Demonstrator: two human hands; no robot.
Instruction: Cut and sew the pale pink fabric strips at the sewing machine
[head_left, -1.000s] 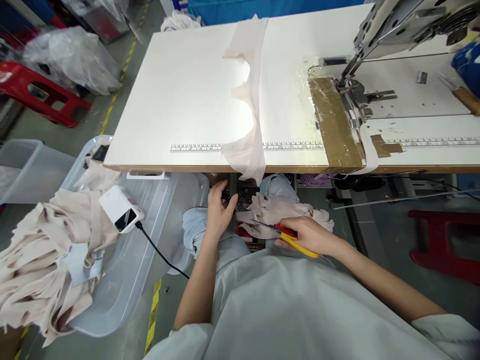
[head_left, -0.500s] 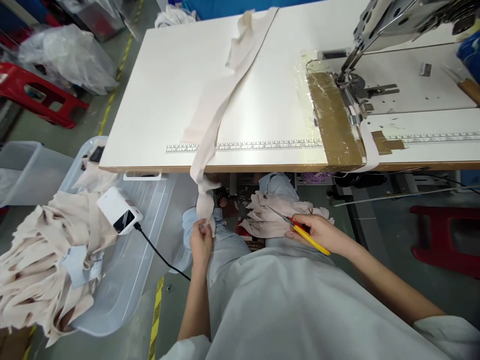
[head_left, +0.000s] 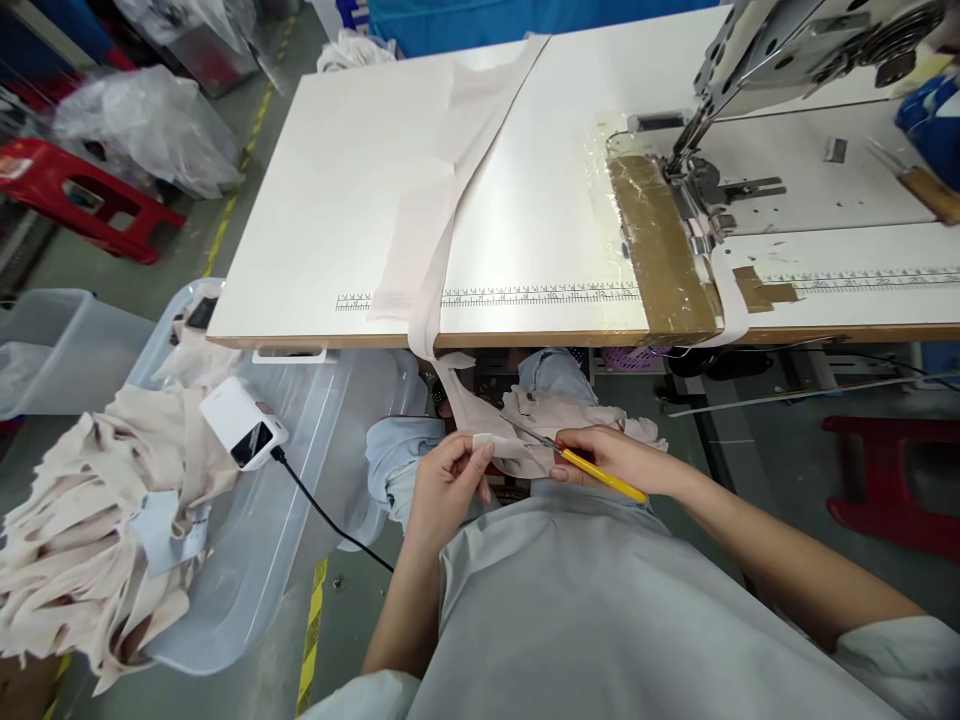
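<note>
Head view: your left grip (head_left: 450, 487) is pinching a pale pink fabric strip (head_left: 450, 205), its length running forward onto the desk (head_left: 555, 210); your right grip (head_left: 621, 460) is holding yellow-handled scissors (head_left: 602, 475), blades pointing forward-left, nearing the pinch.

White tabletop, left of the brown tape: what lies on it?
A pale fabric strip lies across the printed ruler and hangs over the front edge toward the left hand. The tabletop and ruler marks beneath the strip are covered.
</note>
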